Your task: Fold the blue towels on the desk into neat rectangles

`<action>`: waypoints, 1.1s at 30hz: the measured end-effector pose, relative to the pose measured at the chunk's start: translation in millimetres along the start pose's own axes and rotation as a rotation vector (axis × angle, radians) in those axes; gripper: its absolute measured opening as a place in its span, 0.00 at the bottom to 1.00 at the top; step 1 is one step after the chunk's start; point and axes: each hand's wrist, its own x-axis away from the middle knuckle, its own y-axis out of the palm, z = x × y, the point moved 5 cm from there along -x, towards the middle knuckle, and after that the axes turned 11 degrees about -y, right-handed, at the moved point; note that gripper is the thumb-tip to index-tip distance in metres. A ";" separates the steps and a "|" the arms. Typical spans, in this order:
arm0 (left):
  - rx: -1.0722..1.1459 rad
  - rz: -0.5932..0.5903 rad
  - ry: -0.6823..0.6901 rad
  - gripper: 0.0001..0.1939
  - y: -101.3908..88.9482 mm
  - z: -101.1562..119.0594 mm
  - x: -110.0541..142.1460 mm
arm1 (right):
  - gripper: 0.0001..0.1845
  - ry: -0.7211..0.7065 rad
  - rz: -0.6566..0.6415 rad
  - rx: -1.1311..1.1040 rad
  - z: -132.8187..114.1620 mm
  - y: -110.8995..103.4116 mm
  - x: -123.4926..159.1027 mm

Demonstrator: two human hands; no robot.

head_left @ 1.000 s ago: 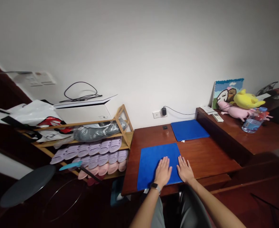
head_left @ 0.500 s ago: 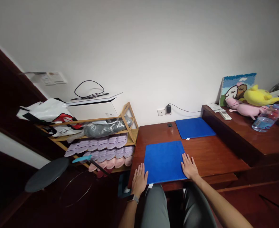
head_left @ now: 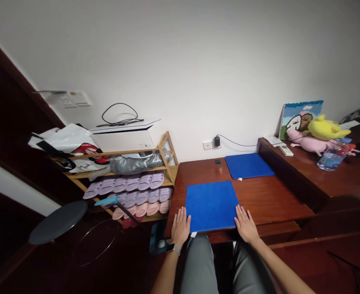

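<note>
A blue square cloth mat [head_left: 211, 206] lies flat at the front edge of the reddish-brown wooden desk [head_left: 271, 198], a small white tag showing at its near left corner. Beside its left edge my left hand [head_left: 180, 226] rests palm down, fingers stretched out, with a watch on the wrist. My right hand [head_left: 246, 224] lies flat by the mat's lower right edge, fingertips at its border, fingers extended. Neither hand holds anything. Farther back, against the wall, is a second blue mat [head_left: 249, 165], also with a white tag.
Left of the desk stands a wooden rack [head_left: 170, 173] with slippers [head_left: 130, 183], a white box [head_left: 124, 139] and bags. A round stool [head_left: 59, 222] is at far left. The raised surface at right bears plush toys [head_left: 328, 128], a water bottle [head_left: 333, 155] and a remote [head_left: 286, 150].
The camera view has shifted slightly. My right hand sits a little lower along the mat's right edge; my left hand stays almost in place. Both mats lie as before.
</note>
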 end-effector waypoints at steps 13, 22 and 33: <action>0.223 -0.185 0.470 0.33 18.6 246.8 48.6 | 0.35 -0.015 -0.041 0.019 -1.5 0.8 -0.7; 0.034 -0.067 0.078 0.34 10.4 49.7 23.2 | 0.35 0.015 0.013 -0.016 -2.1 -1.6 0.3; 0.130 0.112 0.038 0.28 -49.9 36.9 30.3 | 0.35 0.018 0.013 0.002 -0.7 -0.1 0.6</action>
